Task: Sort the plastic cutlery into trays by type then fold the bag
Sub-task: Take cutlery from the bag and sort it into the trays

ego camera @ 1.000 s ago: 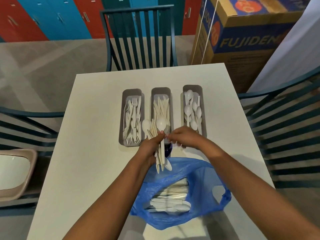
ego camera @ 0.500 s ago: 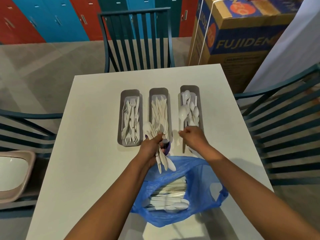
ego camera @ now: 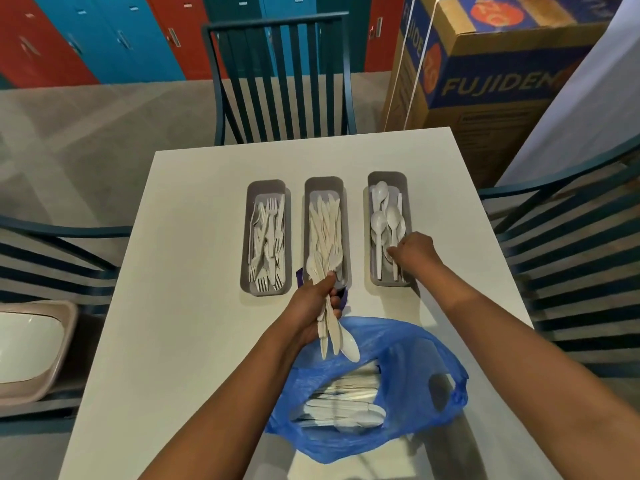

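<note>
Three grey trays stand side by side on the white table (ego camera: pixel 180 306). The left tray (ego camera: pixel 266 183) holds forks (ego camera: pixel 268 237), the middle tray (ego camera: pixel 323 180) holds knives (ego camera: pixel 325 226), and the right tray (ego camera: pixel 386 174) holds spoons (ego camera: pixel 386 216). My left hand (ego camera: pixel 311 306) grips a mixed bundle of white cutlery (ego camera: pixel 329 327) just in front of the middle tray. My right hand (ego camera: pixel 415 252) is low over the near end of the right tray, fingers pinched on a spoon handle. An open blue plastic bag (ego camera: pixel 408 355) lies near me with more cutlery (ego camera: pixel 343 407) inside.
Dark teal slatted chairs stand at the far side (ego camera: pixel 280 74), the left (ego camera: pixel 52 258) and the right (ego camera: pixel 571 254) of the table. A large cardboard box (ego camera: pixel 485 64) stands at the back right. A beige tub (ego camera: pixel 31 344) sits on the left chair. A small purple item (ego camera: pixel 300 273) shows behind my left hand.
My right hand drew a spoon out of the bundle and carried it right and away, down into the right tray. My left hand stayed put with the bundle.
</note>
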The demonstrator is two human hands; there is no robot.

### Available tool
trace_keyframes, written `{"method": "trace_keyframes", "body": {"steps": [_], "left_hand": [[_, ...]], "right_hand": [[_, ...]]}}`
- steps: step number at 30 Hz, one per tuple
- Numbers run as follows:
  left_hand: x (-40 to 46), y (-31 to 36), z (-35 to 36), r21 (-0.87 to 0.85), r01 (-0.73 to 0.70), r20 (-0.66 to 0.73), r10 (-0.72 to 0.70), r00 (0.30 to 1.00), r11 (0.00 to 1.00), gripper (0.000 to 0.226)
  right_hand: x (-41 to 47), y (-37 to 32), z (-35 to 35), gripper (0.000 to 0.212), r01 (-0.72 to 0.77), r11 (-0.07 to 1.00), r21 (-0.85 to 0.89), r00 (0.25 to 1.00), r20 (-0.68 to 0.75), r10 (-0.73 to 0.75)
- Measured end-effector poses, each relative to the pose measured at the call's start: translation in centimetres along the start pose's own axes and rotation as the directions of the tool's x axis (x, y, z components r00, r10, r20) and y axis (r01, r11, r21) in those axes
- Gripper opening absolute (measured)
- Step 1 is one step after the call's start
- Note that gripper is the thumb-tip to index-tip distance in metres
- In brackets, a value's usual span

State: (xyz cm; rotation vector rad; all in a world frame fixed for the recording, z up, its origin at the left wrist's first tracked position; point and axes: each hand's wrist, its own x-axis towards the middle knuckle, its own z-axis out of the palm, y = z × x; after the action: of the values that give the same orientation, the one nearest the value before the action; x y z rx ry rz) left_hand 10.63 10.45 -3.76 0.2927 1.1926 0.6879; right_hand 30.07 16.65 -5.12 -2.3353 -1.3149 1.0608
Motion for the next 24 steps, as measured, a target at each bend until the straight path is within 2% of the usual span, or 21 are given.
{"method": "trace_keyframes", "body": {"steps": [3,6,8,10,12,14,19,22,24], "left_hand": [[0.2,0.1,-0.4,-0.001,0.007,-0.006,-0.007,1.000,1.000,0.024],[0.1,0.4,-0.3,-0.037,0.011,-0.011,-0.011,1.000,0.999,0.026],[0.3,0.6,-0.3,-0.063,0.017,0.001,-0.016,1.000,0.998,0.028],[0.3,0.7,-0.3,-0.049,0.027,0.025,-0.026,0.999,0.998,0.029],[0.3,0.4,-0.1,-0.021,0.030,0.049,-0.029,0.998,0.999,0.031],[0.1,0.1,0.2,0.026,0.015,0.073,-0.017,0.997,1.000,0.032],[0.1,-0.7,0.4,0.050,-0.015,0.074,0.011,0.997,0.999,0.032],[0.3,-0.5,0.1,-0.025,-0.036,0.026,0.036,0.999,0.999,0.032],[0.2,-0.1,-0.2,-0.042,-0.053,-0.049,0.051,0.997,0.998,0.045]], "right_hand": [[-0.1,0.0,0.0,0.026,0.003,1.000,-0.018,1.000,-0.016,-0.004],[-1.5,-0.8,0.3,0.038,0.074,0.996,0.058,0.997,-0.022,-0.073],[-2.8,-1.8,0.8,0.032,0.104,0.985,0.138,0.992,0.059,-0.113],[-4.1,-2.6,1.6,0.041,0.110,0.975,0.191,0.974,0.177,-0.144],[-5.3,-3.3,2.2,0.043,0.032,0.961,0.274,0.944,0.307,-0.119],[-6.2,-3.8,2.7,0.034,-0.052,0.935,0.351,0.914,0.393,-0.097],[-7.4,-3.8,3.5,0.030,-0.124,0.880,0.458,0.920,0.384,-0.071],[-8.7,-3.4,3.5,0.031,-0.053,0.897,0.440,0.915,0.382,-0.133],[-9.7,-3.1,3.6,0.026,0.046,0.931,0.362,0.881,0.426,-0.209]]}}
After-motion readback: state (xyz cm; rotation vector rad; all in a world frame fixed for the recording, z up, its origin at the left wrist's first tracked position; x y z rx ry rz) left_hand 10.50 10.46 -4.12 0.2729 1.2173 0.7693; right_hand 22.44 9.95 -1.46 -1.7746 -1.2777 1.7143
